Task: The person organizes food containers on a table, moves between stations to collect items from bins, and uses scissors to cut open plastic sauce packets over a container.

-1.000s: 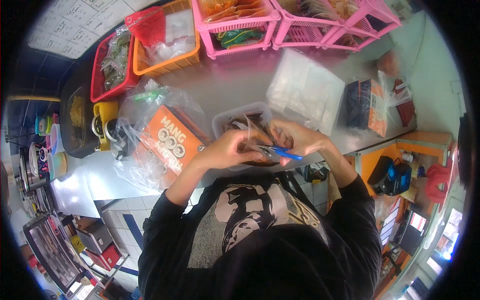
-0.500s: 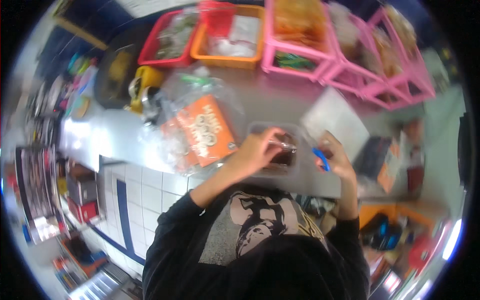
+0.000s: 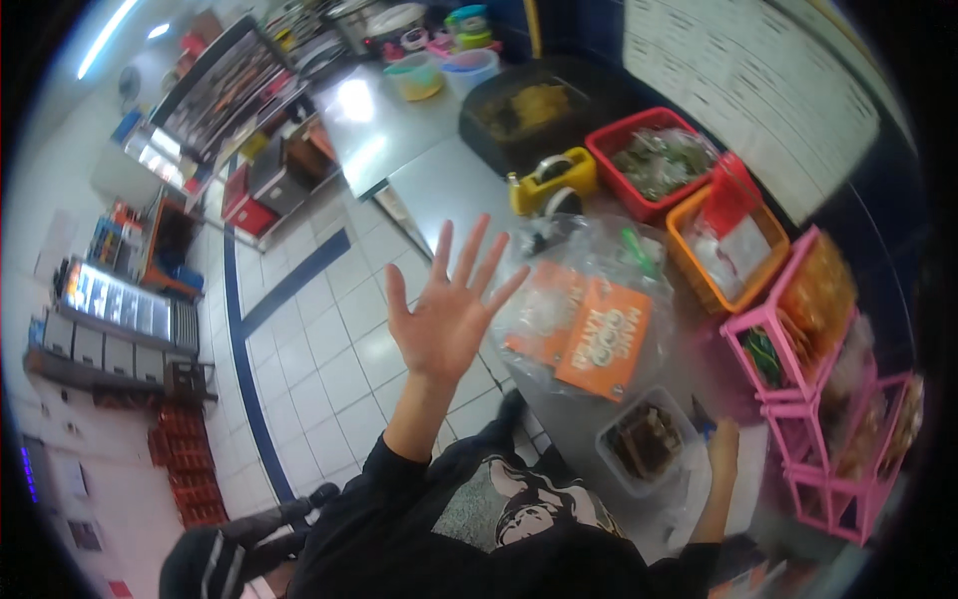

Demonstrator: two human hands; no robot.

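Note:
My left hand [image 3: 444, 324] is raised off the table's edge, palm showing and fingers spread wide, with nothing in it. My right hand [image 3: 723, 454] is closed around blue-handled scissors [image 3: 707, 431]; part of the handle is hidden by the fingers, and the dark blades point away from me. Just left of the scissors stands a clear plastic container [image 3: 641, 486] with dark brown and pale contents, perhaps small packets. Beyond the container lies a clear plastic bag with orange printed cards [image 3: 602, 339] in and on it. A whitish sheet or board [image 3: 748, 474] lies beside my right hand.
Pink stacked baskets [image 3: 813, 419] with packaged food stand at the right. Orange [image 3: 692, 272] and red [image 3: 604, 150] baskets, a yellow tape dispenser [image 3: 574, 175] and a black tub [image 3: 489, 105] line the steel table's back. Tiled floor [image 3: 324, 364] lies to the left.
The view has swung left. My left hand has let go of a small clear packet above the container and risen, fingers spread. My right hand still holds the scissors, now lower beside the container.

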